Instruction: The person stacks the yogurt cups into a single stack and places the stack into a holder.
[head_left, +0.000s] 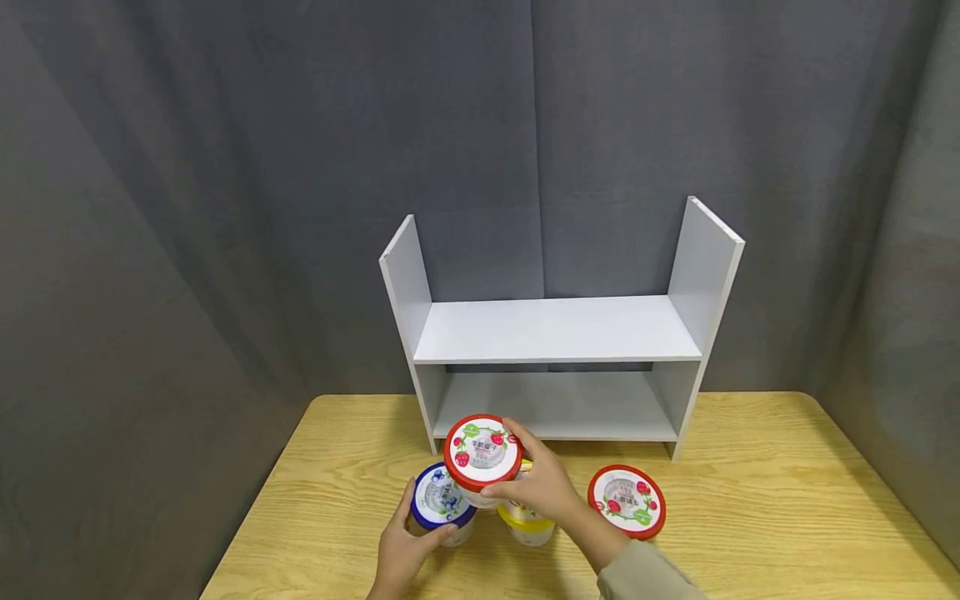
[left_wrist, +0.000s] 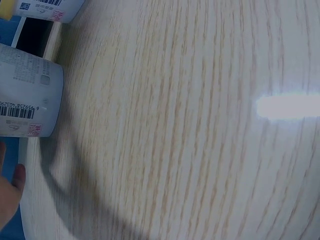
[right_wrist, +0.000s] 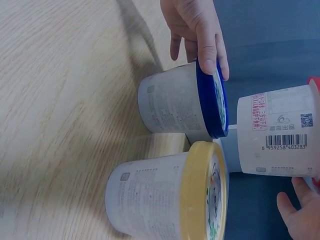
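My right hand (head_left: 543, 487) grips a red-lidded cup (head_left: 483, 450), thumb on its near side and fingers across the lid's right edge. This cup is raised; its barcoded white side shows in the right wrist view. My left hand (head_left: 405, 537) is at the left of a blue-lidded cup (head_left: 438, 496), thumb and forefinger spread at the lid's rim. Seen from the right wrist, its other fingers (right_wrist: 176, 46) hang apart from the cup. A yellow-lidded cup (right_wrist: 150, 195) stands beside the blue one, partly hidden by my right hand in the head view.
A second red-lidded cup (head_left: 626, 502) stands to the right on the wooden table (head_left: 315, 500). Behind the cups is a white two-level shelf (head_left: 555, 329) with tall side panels. Grey curtains (head_left: 225, 208) hang around the table's back and sides.
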